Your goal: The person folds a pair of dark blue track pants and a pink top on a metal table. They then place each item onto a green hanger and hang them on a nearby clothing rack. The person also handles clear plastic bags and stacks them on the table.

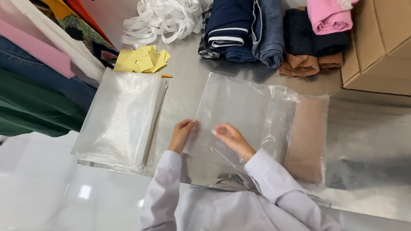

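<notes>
On the shiny metal desk [189, 78] above a glossy white floor [39, 197], both hands, left [182, 133] and right [230, 137], pinched a clear plastic bag [243, 108] beside a stack of bags [120, 118].

A shiny metal tabletop [189, 78] lies under the hands; left of them, glossy white floor [34, 197] reflects overhead light.

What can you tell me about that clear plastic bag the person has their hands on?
The clear plastic bag is thin, glossy and see-through, wrinkled in places, lying flat on the grey metal table. Its right end overlaps a bagged tan garment. The left hand and right hand both pinch its near left part, as if at the opening. A stack of similar bags lies to its left, apart from it.
</notes>
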